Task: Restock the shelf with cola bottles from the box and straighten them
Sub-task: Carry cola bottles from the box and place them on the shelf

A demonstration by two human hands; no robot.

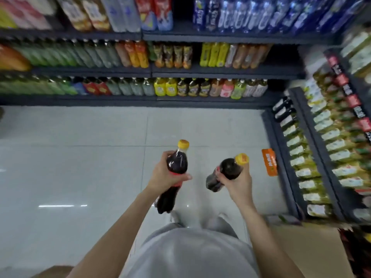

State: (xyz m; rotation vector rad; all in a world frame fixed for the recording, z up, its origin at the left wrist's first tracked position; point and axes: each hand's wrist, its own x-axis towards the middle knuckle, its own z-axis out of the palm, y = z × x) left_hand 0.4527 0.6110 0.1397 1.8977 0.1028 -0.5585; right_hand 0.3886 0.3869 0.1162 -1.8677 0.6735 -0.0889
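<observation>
Over the pale tiled floor [80,167] of a shop aisle, both arms out in front of the body. Two cola bottles in hand, one each.

Left hand [166,175]: fingers wrapped round the waist of the left cola bottle [177,163], thumb side toward the camera. Bottle near upright, cap tipped toward 12 o'clock, base hanging down past the wrist. Dark brown liquid, clear plastic neck, yellow cap, a thin red band of label showing just under the fingers.

Right hand [237,183]: fingers curled round the shoulder of the right cola bottle [226,171], gripping from below. This bottle lies tilted, cap pointing to about 2 o'clock, base toward 8 o'clock. Same dark contents, yellow cap with a reddish mark on top, a sliver of red label at the side. The two bottles are near each other but apart.

At 5 o'clock, low right corner: cardboard box [309,251], flap open; contents too blurred to tell.

At 3 o'clock: dark shelving [313,157] with rows of green-yellow labelled bottles, blurred. An orange tag [270,164] sits at its floor edge.

At 12 o'clock: far shelves [152,71] across the aisle, stocked with mixed drinks in green, orange, yellow and blue.

Grey clothing on the person at 6 o'clock; light shoes just visible beyond it.
</observation>
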